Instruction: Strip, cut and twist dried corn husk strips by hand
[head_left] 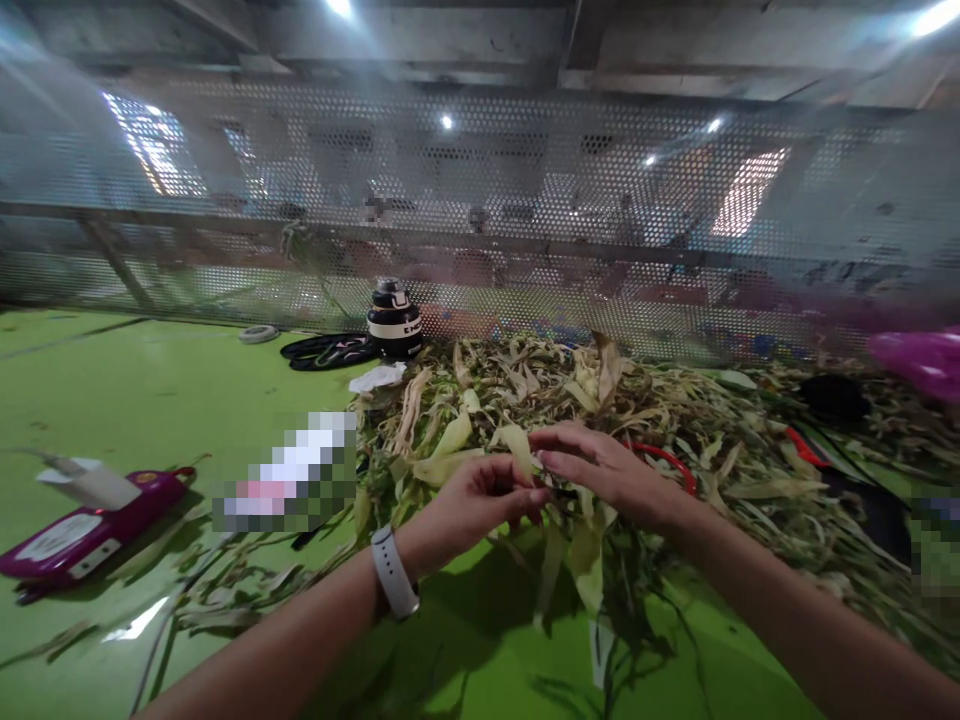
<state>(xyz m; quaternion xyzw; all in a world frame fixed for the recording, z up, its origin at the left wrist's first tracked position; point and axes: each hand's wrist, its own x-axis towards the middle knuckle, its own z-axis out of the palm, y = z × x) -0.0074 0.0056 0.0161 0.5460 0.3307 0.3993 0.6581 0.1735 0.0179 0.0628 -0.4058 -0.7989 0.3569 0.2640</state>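
In the middle of the head view, my left hand (480,495) is closed in a pinch around a pale strip of dried corn husk (515,440), which rises above its fingers. My right hand (600,465) meets it from the right, its fingers bent over the same spot and close to the husk. Its thumb and whatever it grips are hidden. A thin dark strand shows between the two hands. Below them hang more pale husks (587,560) and some dark leafy stalks (626,590). A white watch band (394,572) is on my left wrist.
A broad heap of dry husks (517,375) covers the green table (187,370). A black bottle (395,320) stands behind it, beside a coil of black cord (330,350). Left are a magenta device (82,535) and a white adapter (88,483). A perforated screen (510,200) closes the back.
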